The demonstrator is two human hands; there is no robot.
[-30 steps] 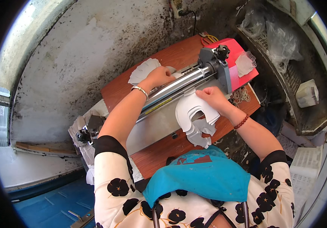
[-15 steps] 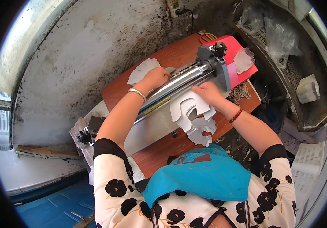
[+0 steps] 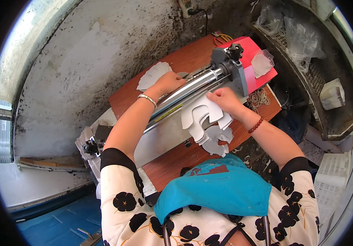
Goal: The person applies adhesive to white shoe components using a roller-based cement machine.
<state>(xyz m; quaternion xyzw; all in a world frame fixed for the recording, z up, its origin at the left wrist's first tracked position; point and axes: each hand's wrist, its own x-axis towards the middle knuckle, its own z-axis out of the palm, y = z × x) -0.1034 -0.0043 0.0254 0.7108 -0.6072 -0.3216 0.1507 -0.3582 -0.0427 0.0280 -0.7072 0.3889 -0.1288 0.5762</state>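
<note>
A roller machine with a long shiny metal roller (image 3: 192, 87) lies slantwise on a brown tabletop. Beyond the roller is my left hand (image 3: 169, 83), its fingers drawn together with the tips down against the roller's far side; what they hold is hidden. A fan of white cut pieces (image 3: 155, 75) lies just beyond that hand. On the near side, my right hand (image 3: 226, 101) pinches the upper edge of a white U-shaped cut piece (image 3: 201, 110) between thumb and fingers. More curved white pieces (image 3: 215, 139) overlap below it, over the machine's near edge and the tabletop.
The machine's red end housing (image 3: 262, 78) carries a clear plastic item, with a black knob (image 3: 234, 51) beside it. Tangled string (image 3: 259, 98) lies at the tabletop's right. A dark shelf with plastic bags (image 3: 303, 41) stands right; a stained wall (image 3: 74, 82) rises behind. Blue cloth (image 3: 221, 192) hangs before me.
Both hands stay nearly in place. My left hand has shifted slightly to the right along the roller. The U-shaped piece under my right hand has moved a little left.
</note>
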